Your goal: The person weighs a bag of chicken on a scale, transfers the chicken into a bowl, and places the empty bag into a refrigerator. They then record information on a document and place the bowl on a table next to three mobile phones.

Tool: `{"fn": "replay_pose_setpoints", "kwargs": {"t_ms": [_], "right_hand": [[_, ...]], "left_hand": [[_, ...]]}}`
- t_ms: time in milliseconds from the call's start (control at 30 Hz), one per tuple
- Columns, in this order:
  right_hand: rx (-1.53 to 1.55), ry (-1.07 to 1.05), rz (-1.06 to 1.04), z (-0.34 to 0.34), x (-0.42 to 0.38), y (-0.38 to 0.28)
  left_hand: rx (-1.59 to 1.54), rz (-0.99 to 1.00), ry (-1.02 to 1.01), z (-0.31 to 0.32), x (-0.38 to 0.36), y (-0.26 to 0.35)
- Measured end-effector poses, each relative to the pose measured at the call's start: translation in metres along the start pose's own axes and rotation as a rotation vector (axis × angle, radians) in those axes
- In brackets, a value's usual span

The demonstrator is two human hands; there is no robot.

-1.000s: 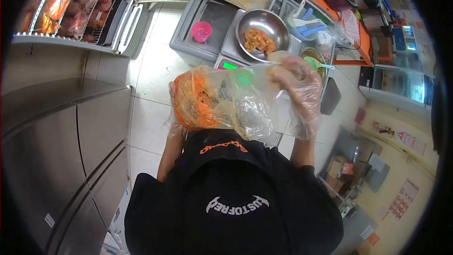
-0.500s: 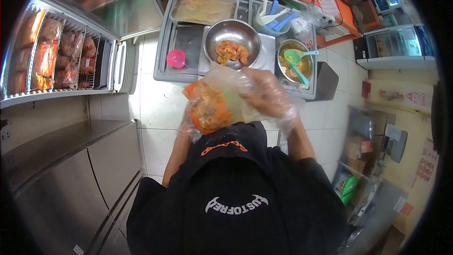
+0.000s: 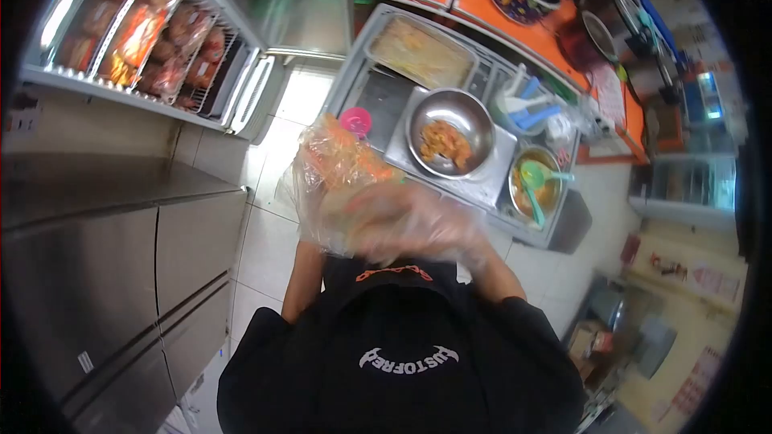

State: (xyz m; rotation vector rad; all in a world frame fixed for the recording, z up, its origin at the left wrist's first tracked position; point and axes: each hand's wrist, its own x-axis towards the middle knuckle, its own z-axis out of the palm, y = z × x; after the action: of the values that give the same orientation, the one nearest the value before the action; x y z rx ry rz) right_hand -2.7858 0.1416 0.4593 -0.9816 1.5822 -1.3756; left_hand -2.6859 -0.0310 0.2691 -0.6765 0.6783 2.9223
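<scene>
Both gloved hands grasp the plastic food bag (image 3: 338,181) held above the floor: left hand (image 3: 310,209) beneath its orange end, right hand (image 3: 418,229) clenched nearer the surface's (image 3: 482,189) front edge

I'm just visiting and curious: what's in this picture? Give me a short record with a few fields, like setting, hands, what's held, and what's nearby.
Setting: food counter seen from above, tiled floor
Hands: left hand and right hand, both in clear disposable gloves, blurred
Held: plastic bag with orange print and orange food inside, gripped by both hands
Ahead: steel bowl with orange food pieces on the counter
Nearby: pink cup; pot with green ladle; covered tray
Left side: rack of packaged food; steel cabinet
</scene>
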Motion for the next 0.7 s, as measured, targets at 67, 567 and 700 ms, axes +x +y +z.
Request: {"fn": "replay_pose_setpoints", "kwargs": {"t_ms": [67, 567, 700], "right_hand": [[-0.215, 0.248, 0.234, -0.025, 0.043, -0.020], [0.783, -0.083, 0.234, 0.143, 0.336, 0.114], [0.702, 0.149, 0.335, 0.196, 0.385, 0.108]], "left_hand": [[0.001, 0.084, -0.007, 0.001, -0.002, 0.028], [0.849, 0.840, 0.339, -0.029, -0.124, 0.357], [1.662, 0.827, 0.589, -0.037, -0.157, 0.371]]}}
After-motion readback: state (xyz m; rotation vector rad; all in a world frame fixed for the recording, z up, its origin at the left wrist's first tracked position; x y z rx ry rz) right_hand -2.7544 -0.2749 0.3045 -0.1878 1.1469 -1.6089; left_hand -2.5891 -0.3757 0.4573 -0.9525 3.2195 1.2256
